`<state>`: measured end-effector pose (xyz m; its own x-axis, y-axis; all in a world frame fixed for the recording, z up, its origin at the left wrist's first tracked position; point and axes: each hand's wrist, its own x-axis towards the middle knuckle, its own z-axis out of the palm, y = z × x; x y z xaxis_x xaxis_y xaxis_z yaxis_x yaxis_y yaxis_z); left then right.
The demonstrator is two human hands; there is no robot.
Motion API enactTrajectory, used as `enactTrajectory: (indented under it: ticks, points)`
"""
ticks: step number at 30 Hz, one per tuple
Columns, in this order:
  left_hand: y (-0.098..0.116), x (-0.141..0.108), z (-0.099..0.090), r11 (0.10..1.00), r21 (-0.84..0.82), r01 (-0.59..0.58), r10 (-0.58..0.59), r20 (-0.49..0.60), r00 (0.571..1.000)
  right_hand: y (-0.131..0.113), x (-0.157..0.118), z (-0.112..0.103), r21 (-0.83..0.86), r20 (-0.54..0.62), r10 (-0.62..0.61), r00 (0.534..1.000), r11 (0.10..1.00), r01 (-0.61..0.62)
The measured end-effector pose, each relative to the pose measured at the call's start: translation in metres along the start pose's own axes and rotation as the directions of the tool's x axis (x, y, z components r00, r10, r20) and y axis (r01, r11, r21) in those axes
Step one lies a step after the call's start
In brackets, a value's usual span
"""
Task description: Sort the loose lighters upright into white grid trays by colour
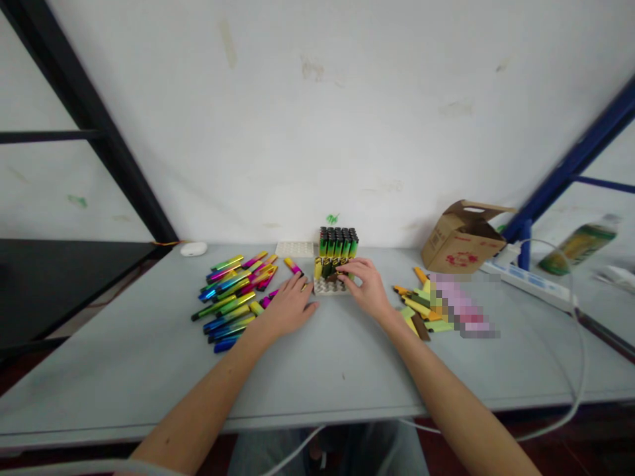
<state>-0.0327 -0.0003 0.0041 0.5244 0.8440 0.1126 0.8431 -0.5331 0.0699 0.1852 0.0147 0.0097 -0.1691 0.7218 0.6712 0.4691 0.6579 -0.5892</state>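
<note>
Filling of a pale holed tray (331, 289), apparently part-way: upright yellow and dark lighters (318, 267) occupy its rear, while holes show along the front. One brown lighter (333, 277), at the tray, tilted; right hand (367, 287) has thumb and fingertips pinched on it. Left hand (290, 304), palm down on the table just left of the tray, fingers slightly bent and near one another; whether anything is gripped beneath them, cannot tell. Done, by the look of it: one block of green-and-black lighters (338, 246), upright in close rows directly behind the tray. Left to do, judging by what lies loose: one large heap of shiny lighters (238, 284) in blue, green, gold and magenta, left side; one smaller heap of matt lighters (417, 307) in yellow, orange, pale green and brown, right side. One second holed tray (294, 249), white, flat near the wall. Surface: grey table (317, 370), smooth, bearing a small white case (193, 249), an open cardboard box (451, 254) and a pink article (461, 301), pixelated. Room: white wall (372, 99), scuffed, with green marks; black frame (94, 112) at left; blue frame (585, 145) at right; white power strip (538, 289); green-labelled bottle (578, 246), tilted; loose white cable (583, 344).
</note>
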Motion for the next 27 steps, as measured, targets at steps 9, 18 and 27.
enactTrajectory:
  ticks: [9,18,27]
  points:
    - [0.0006,0.0002,0.001,1.0,-0.02,0.006,-0.006,-0.005,1.0,0.0087,-0.0013,0.006,-0.104,0.028,-0.041,0.999,0.994,0.044]
    - [-0.0003,0.0002,0.002,1.0,-0.019,0.002,-0.002,-0.024,1.0,0.0069,-0.0012,0.0081,-0.199,0.046,-0.093,0.995,0.975,0.1]
    - [-0.001,0.0004,0.0041,0.999,-0.04,0.003,-0.004,-0.025,1.0,0.0095,0.0013,0.0082,-0.238,0.044,-0.075,0.996,0.968,0.083]
